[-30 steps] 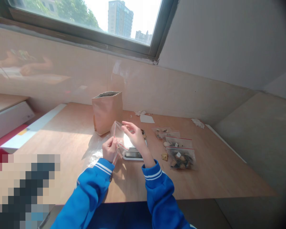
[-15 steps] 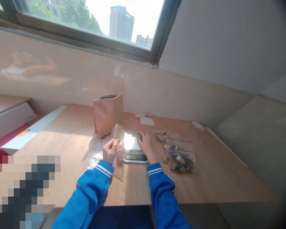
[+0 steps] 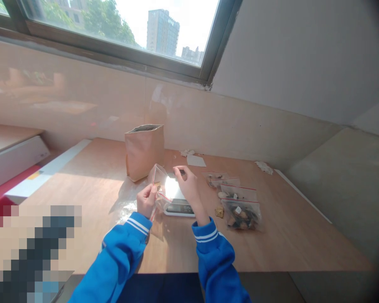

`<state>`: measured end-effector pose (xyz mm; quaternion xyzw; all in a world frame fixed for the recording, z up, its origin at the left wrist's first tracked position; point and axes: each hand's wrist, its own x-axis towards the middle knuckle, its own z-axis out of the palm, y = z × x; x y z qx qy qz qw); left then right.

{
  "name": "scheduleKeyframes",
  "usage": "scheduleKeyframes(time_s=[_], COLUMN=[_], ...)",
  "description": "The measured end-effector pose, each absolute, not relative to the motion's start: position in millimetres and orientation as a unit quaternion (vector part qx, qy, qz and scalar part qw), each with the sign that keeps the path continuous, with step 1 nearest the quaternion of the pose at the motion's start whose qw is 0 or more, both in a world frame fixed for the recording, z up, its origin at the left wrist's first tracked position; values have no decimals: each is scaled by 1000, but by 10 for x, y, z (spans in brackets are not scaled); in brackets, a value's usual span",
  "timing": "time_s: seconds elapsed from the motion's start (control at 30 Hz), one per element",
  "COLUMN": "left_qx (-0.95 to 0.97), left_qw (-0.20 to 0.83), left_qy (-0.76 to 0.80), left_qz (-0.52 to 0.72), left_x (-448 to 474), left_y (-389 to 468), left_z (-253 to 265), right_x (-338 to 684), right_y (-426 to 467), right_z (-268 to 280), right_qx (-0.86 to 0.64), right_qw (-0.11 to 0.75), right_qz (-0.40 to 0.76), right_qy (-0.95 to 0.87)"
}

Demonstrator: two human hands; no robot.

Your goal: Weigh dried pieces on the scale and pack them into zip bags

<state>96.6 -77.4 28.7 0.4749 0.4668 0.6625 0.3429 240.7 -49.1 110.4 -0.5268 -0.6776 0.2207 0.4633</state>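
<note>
My left hand pinches the edge of a clear zip bag, which stands open with a yellowish piece inside. Over the digital kitchen scale is my right hand, its thumb and fingers closed on a small dark piece that looks like a dried chunk. Sun glare whitens much of the scale's plate, and the display figures are too small to read. Another clear bag lies flat under my left wrist. A yellow-brown lump rests on the table right of the scale.
An open brown paper bag stands behind my left hand. To the right lie filled zip bags, with dark and brown pieces and small white tags. White paper and crumpled tissue lie near the wall. Crinkled plastic sits at left.
My right hand has lifted from the right side of the scale's plate and moved left towards the zip bag, with the dark piece in its fingers. My left hand stays in place.
</note>
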Motion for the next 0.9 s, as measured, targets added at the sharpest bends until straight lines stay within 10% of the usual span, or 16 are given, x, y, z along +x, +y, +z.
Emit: scheduleKeyframes(time_s=[0.9], left_qx=[316], left_qw=[467], left_qy=[382], left_qz=[733], left_x=[1020], left_y=[-709], left_z=[353], right_x=[2123], right_y=[-539], right_z=[1115], right_qx=[-458], right_qw=[485], right_qz=[299], right_qy=[-682])
